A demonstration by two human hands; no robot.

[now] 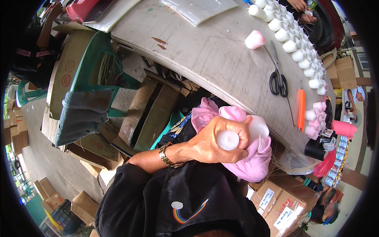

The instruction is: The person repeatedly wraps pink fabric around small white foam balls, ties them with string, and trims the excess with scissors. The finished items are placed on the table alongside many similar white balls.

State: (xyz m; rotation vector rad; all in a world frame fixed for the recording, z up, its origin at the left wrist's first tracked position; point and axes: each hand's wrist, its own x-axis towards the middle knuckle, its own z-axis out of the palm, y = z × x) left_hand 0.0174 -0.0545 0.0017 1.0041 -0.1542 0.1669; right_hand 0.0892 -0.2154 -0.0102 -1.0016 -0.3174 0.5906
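My left hand [211, 138], with a gold watch [166, 155] on its wrist, is closed around a white candle [227, 140]. The candle's round top and short wick show between thumb and forefinger. Just beyond the fingers, a second white rounded piece [259, 128], with what looks like a wick, rests against bunched pink cloth [252, 164]. The cloth lies over my lap, against the table edge. My right hand is not in view.
On the table [197, 59] are black-handled scissors [278, 81], an orange cutter [301, 110], a pink-and-white candle [255, 40] and rows of white candles [298, 55]. A green chair [89, 67] and cardboard boxes [282, 207] stand around me. Other people are nearby.
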